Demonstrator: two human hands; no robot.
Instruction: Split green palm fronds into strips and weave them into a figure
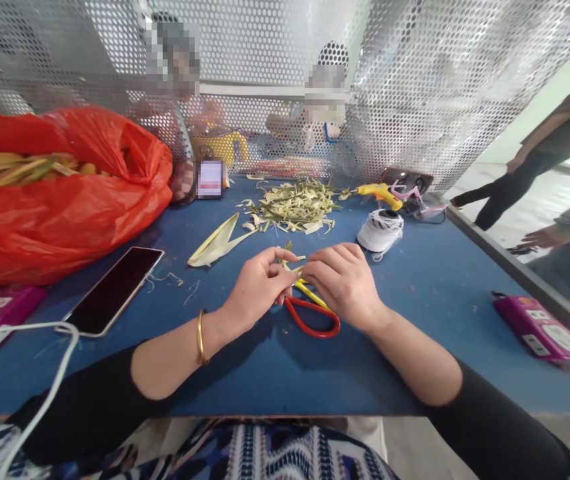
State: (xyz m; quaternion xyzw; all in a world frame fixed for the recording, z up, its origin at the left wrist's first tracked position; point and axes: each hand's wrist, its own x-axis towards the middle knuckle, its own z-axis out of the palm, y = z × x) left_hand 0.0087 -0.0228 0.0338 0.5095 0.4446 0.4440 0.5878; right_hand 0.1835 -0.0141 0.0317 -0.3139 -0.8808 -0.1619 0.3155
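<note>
Patterned garment [285,452] nearest; left hand [259,287] and right hand [345,283] pinch pale husk strip [299,271] near red-handled scissors [311,304]; overpulling could tear it.

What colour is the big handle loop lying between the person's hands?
The handle loop is red; it shows best in the head view, the only one here.

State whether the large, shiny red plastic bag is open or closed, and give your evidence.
Open: long, pale yellow-green plant strips lie exposed between the folds of the red plastic bag.
</note>
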